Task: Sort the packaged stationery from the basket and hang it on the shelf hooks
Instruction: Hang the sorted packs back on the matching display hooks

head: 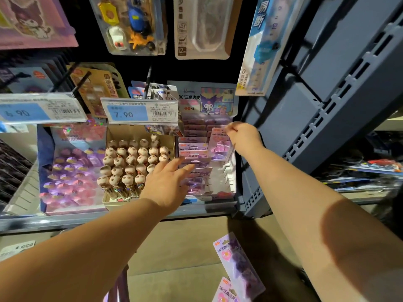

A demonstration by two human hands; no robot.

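Note:
A purple display box [233, 171] on the shelf holds rows of pink triangle-clip packs [193, 147]. My right hand [245, 136] pinches the top of one pack [220, 144] and holds it over the box's right rear slots. My left hand [168, 182] reaches in with straight fingers that touch the front packs in the left column. Two more of the same packs [238, 260] lie at the bottom right, below the shelf. The basket itself is not visible.
A box of round-headed pens [133, 162] stands left of the display box, with a tray of purple items [72, 171] beyond it. Price tags [139, 111] jut out above. Blister packs [135, 25] hang on hooks overhead. A blue shelf upright [327, 101] bounds the right.

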